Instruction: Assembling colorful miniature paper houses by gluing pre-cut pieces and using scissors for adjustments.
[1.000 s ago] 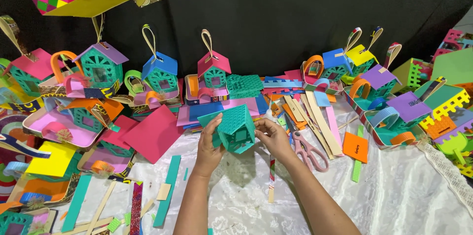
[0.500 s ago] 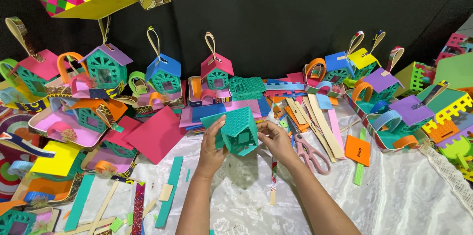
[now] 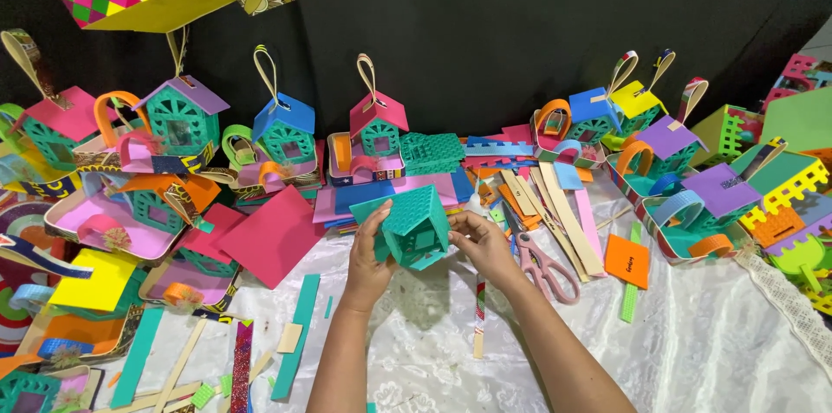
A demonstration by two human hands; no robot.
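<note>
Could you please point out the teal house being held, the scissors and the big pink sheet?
teal house (image 3: 414, 227), head view, on its front wall.
scissors (image 3: 548, 270), head view, on the pink handles.
pink sheet (image 3: 270, 238), head view, on its middle.

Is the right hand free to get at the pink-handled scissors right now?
Probably not at once: the right hand is on the teal foam house. The scissors lie uncovered just beside it, so letting go would free the way.
</note>
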